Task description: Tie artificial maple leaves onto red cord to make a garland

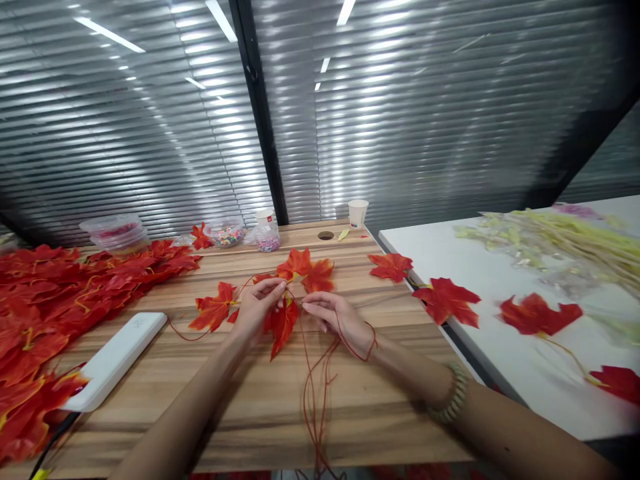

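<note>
My left hand (260, 303) is closed in a pinch on the yellow stem of a cluster of artificial maple leaves (284, 327), red and orange, above the wooden table. To its right, my right hand (336, 315) has thumb and fingertips together on a thin red cord (303, 340). The cord loops around my right wrist, and long strands trail down to the table's near edge. More leaves of the cluster (318, 275) spread behind my fingers. Left of my left hand lies another red maple leaf (216, 308), with cord running beside it. The exact pinch points are partly hidden.
A large pile of red leaves (37, 293) covers the left side, by a white power bank (117, 360) with a black cable. Bead containers (227, 233) and paper cups (358, 213) stand at the back. More leaves (450, 301) reach onto the white table (430, 257) at right.
</note>
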The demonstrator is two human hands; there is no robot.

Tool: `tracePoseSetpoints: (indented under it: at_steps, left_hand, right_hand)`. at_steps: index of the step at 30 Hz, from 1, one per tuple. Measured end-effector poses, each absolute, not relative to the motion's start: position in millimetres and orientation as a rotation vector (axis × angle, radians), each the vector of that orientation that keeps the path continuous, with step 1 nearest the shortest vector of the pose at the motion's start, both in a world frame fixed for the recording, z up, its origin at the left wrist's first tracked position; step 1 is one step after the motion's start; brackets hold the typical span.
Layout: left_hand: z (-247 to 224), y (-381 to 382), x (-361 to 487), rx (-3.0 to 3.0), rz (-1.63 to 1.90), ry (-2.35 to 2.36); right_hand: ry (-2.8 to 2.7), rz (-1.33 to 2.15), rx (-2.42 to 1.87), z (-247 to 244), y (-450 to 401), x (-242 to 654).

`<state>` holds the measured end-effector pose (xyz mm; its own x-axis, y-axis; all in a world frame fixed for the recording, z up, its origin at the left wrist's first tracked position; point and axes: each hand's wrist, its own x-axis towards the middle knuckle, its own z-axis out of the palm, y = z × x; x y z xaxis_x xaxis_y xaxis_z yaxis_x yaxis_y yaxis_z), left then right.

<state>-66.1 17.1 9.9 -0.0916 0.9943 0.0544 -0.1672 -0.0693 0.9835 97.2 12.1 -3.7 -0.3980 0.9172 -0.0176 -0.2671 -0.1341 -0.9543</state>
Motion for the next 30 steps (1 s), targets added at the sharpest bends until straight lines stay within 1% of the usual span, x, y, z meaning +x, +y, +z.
tracePoseSetpoints:
  at_steps: [3, 6, 9, 13, 20, 25, 30]
  left_hand:
    - [13, 20, -71, 0.975, 1.508, 1.085]
    - [12, 24, -76, 0.908, 1.607, 1.085]
    - [9, 28, -79, 0.891, 1.662, 1.098]
    - [7, 30, -80, 0.875, 1.707, 1.124]
    - [5, 36, -89, 0.81, 1.793, 1.132]
    - [6, 37, -94, 0.82, 1.784, 1.053]
    - [6, 35, -88, 0.835, 1.699, 1.016]
  right_hand:
    - [-1.27, 1.741, -0.795, -7, 11, 97]
    - [-1.455, 1.901, -0.706, -7, 8, 98]
    - [-1.613, 2.062, -0.583, -5, 1, 99]
    - [-1.757, 2.153, -0.514, -1, -8, 97]
    - [-2.055, 2.092, -0.505, -4, -13, 98]
    - [-2.063, 2.082, -0.436, -10, -13, 99]
    - [-2.039, 1.966, -0.546, -9, -13, 95]
